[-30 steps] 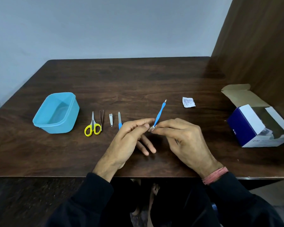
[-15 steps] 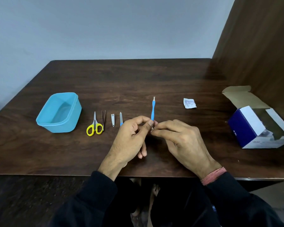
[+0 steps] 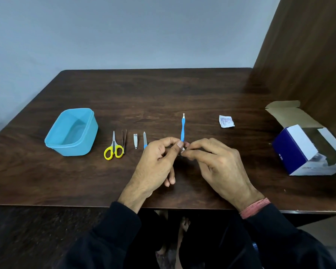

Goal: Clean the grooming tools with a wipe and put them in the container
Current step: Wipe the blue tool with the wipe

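Note:
My left hand pinches the lower end of a blue-handled cuticle tool, which stands nearly upright with its forked metal tip away from me. My right hand pinches a small white wipe against the tool's lower end. On the table to the left lie yellow-handled scissors, tweezers, a small nail clipper and a blue-handled nail file, partly behind my left hand. The empty light-blue container stands at the far left.
A torn wipe sachet lies right of the hands. An open blue and white cardboard box sits at the table's right end beside a brown wall panel. The table's front edge runs under my wrists.
The cuticle tool has swung from leaning right to nearly upright. Both hands have stayed together at its lower end.

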The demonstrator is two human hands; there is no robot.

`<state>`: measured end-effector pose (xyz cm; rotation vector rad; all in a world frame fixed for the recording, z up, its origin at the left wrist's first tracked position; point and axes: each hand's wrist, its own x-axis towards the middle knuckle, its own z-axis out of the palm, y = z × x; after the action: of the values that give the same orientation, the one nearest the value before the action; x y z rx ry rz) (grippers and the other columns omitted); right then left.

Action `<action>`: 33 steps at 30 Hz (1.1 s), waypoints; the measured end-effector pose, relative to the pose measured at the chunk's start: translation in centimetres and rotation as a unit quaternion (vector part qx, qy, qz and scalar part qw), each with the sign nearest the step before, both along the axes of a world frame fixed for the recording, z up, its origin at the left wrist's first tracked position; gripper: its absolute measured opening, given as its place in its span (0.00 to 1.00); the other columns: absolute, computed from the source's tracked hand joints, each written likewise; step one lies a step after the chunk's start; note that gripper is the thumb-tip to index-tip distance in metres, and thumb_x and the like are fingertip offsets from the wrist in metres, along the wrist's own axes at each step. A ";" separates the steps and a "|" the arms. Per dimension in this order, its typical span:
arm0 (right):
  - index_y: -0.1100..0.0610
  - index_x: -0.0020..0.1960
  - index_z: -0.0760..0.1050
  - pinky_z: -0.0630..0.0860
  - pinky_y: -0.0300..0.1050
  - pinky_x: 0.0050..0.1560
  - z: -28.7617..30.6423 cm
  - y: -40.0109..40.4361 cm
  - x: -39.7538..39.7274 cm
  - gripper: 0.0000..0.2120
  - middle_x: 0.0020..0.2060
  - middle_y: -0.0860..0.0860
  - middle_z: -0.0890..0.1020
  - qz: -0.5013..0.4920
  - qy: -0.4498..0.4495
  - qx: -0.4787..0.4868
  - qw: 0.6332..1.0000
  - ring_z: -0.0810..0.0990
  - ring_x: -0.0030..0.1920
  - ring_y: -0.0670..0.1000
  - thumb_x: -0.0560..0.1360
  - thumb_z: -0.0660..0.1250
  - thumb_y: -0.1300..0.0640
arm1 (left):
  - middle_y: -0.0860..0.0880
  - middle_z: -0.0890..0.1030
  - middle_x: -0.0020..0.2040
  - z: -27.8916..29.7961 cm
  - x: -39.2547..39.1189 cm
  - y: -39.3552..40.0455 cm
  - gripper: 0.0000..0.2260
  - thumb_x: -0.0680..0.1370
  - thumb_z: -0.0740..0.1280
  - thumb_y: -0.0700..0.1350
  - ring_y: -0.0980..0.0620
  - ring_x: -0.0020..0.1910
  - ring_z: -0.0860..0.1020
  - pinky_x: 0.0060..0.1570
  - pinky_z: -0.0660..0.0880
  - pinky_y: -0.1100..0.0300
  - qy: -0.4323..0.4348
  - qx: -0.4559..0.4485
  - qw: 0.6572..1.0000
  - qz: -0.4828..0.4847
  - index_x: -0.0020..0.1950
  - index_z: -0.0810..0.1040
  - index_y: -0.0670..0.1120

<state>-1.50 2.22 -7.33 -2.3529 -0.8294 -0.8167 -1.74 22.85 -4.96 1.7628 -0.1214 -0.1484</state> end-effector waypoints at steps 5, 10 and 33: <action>0.53 0.61 0.89 0.85 0.54 0.44 0.1 -0.1 0.0 0.12 0.58 0.47 0.87 -0.010 -0.001 0.006 1.000 0.86 0.53 0.53 0.83 0.71 0.66 | 0.49 0.89 0.41 -0.1 0.0 0.4 0.13 0.91 0.63 0.43 0.53 0.22 0.75 0.19 0.71 0.62 0.015 -0.037 0.999 -0.034 0.66 0.87 0.49; 0.53 0.62 0.89 0.85 0.54 0.47 0.2 -0.1 0.2 0.15 0.57 0.46 0.87 -0.035 0.003 0.034 0.999 0.86 0.52 0.52 0.82 0.70 0.67 | 0.52 0.91 0.59 0.1 -0.1 0.6 0.17 0.88 0.67 0.36 0.54 0.23 0.74 0.20 0.70 0.64 0.010 -0.028 0.997 -0.074 0.68 0.84 0.57; 0.53 0.62 0.89 0.85 0.54 0.53 0.1 -0.2 0.4 0.16 0.57 0.46 0.88 -0.080 -0.007 0.077 0.994 0.87 0.53 0.53 0.83 0.68 0.67 | 0.52 0.90 0.49 0.0 -0.2 0.3 0.18 0.90 0.63 0.38 0.55 0.22 0.67 0.20 0.64 0.64 -0.009 0.019 0.998 -0.054 0.72 0.84 0.57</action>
<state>-1.11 2.06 -7.22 -2.2992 -0.5662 -0.9295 -1.96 23.15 -4.94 1.7972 -0.2279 -0.2135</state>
